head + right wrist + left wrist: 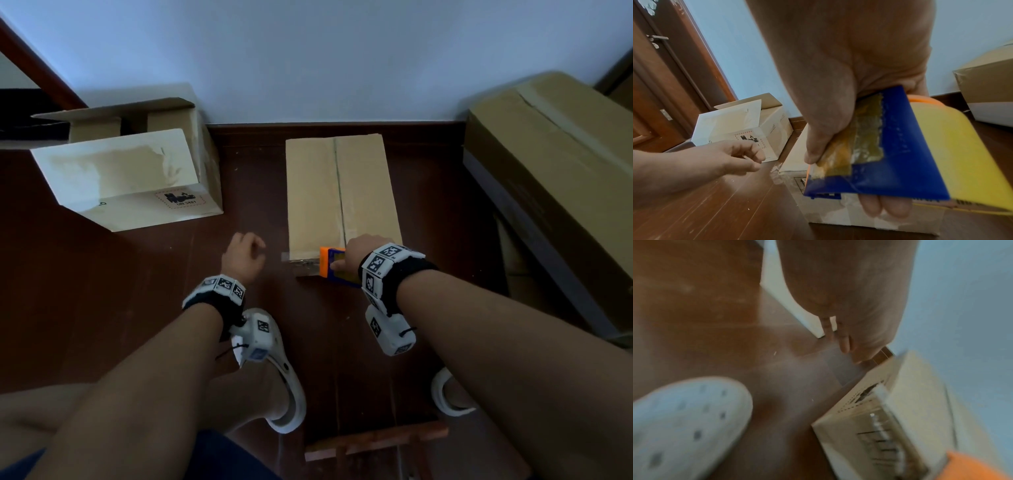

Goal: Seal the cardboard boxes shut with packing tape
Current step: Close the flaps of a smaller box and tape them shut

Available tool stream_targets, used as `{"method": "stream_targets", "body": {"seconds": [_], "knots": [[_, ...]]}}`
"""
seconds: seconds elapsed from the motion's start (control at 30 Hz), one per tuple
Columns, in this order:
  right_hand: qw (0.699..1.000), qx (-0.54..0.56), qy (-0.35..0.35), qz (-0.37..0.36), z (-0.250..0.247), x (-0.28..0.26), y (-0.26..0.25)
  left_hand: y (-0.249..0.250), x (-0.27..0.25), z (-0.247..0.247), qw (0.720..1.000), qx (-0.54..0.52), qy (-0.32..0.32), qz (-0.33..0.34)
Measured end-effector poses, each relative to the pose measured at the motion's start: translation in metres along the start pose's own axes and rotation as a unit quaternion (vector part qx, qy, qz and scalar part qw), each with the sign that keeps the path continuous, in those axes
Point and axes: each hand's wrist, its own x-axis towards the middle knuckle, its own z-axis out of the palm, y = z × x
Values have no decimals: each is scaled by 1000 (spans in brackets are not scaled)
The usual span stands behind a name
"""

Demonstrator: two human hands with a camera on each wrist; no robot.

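Large closed box (561,178) at right and open-flapped box (137,171) at left flank the floor (120,291), bare floor lying between each and the work. Centre: closed box (342,192), its flaps meeting along a lengthwise seam, far end near the wall (308,51). Right hand (359,253), its grip wrapped round the tape dispenser (332,265), holds it at the box's near edge; judged step: anchor tape over this edge, then run along the seam, pressing flat. Left hand (241,255) hovers just beside the box, fingers loosely curled, holding nothing; it could steady the near corner
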Motion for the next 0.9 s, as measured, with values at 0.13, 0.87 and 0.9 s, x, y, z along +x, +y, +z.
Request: {"method": "stream_targets", "body": {"seconds": [0.13, 0.87, 0.9], "knots": [[1000, 8, 12, 0, 4, 4, 0, 21, -28, 20, 929, -330, 67, -151], [1000, -14, 16, -15, 2, 2, 3, 54, 10, 24, 971, 148, -186, 23], [1000, -12, 13, -14, 1, 2, 3, 55, 11, 23, 968, 155, -195, 31]]}}
